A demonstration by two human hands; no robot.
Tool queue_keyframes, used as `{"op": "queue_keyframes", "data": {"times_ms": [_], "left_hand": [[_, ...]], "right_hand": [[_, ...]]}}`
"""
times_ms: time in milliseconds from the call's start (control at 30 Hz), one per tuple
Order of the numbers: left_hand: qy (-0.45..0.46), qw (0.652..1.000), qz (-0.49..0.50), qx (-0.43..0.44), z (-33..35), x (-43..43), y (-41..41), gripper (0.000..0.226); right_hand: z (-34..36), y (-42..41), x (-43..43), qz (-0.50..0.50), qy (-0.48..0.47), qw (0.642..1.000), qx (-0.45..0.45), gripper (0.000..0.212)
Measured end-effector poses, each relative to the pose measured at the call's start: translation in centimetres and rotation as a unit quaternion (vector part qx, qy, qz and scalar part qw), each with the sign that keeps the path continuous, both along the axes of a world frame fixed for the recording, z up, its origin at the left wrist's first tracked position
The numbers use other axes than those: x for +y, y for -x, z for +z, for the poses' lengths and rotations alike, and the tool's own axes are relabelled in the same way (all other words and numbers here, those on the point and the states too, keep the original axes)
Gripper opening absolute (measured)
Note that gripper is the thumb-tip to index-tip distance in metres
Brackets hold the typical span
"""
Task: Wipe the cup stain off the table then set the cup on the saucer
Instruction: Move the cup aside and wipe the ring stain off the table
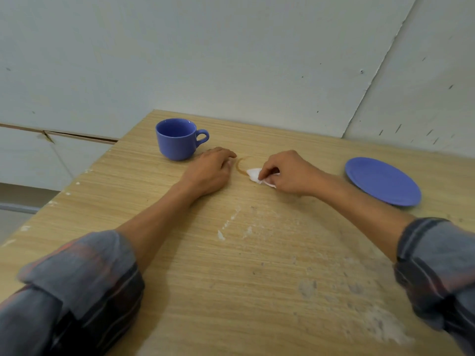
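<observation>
A blue cup (177, 139) stands upright at the far left of the wooden table (231, 278), its handle pointing right. A brown ring-shaped cup stain (240, 164) marks the table between my hands. My right hand (288, 173) pinches a small white tissue (254, 174) against the table at the stain's right edge. My left hand (212, 170) rests palm down on the table just left of the stain, right of the cup, holding nothing, its fingers loosely curled. A blue saucer (383, 181) lies at the right, with nothing on it.
White paint smears and dusty patches (380, 322) mark the near part of the table. A white wall (231, 60) stands right behind the table's far edge. The table's left edge (77, 181) runs diagonally, with floor beyond it.
</observation>
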State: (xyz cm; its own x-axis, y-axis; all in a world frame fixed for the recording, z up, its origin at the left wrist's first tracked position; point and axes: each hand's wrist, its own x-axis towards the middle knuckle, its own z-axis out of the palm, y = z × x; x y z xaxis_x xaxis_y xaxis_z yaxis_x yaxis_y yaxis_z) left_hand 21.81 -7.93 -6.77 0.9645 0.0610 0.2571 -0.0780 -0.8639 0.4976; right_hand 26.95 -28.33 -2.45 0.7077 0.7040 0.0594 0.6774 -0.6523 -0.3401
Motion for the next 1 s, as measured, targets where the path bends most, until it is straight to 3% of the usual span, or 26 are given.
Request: {"op": "queue_keyframes", "data": {"times_ms": [100,200,233,300,467,633,833,900,1000], "left_hand": [[0.179,0.983,-0.023,-0.036,1.2,-1.1,1.5,0.03],[0.341,0.937,-0.072,0.004,2.4,-2.6,3.0,0.03],[0.379,0.921,-0.088,0.028,2.8,-3.0,3.3,0.032],[0.42,0.9,-0.105,0.058,3.6,-3.5,3.6,0.035],[0.438,0.891,-0.09,0.075,5.0,-3.9,3.4,0.039],[0.515,0.845,-0.083,0.117,5.4,-3.7,3.0,0.035],[0.446,0.882,-0.133,0.069,5.2,-3.1,3.0,0.026],[0.42,0.902,-0.1,0.028,5.3,-3.3,2.8,0.022],[0.414,0.908,-0.067,-0.023,5.5,-3.6,2.6,0.017]], "right_hand": [[1.5,0.5,-1.2,0.007,-0.081,0.983,0.167,0.018],[1.7,0.7,-1.5,-0.013,-0.278,0.901,0.334,0.021],[1.7,0.8,-1.4,-0.018,-0.316,0.876,0.364,0.021],[1.5,1.0,-1.1,-0.031,-0.356,0.863,0.358,0.02],[1.0,1.2,-0.3,-0.108,-0.401,0.872,0.258,0.017],[1.0,1.4,0.4,-0.162,-0.459,0.833,0.264,0.017],[1.7,1.9,0.7,-0.225,-0.549,0.713,0.374,0.015],[1.7,2.1,0.8,-0.233,-0.553,0.696,0.394,0.015],[1.6,2.3,0.6,-0.208,-0.542,0.699,0.418,0.012]]}}
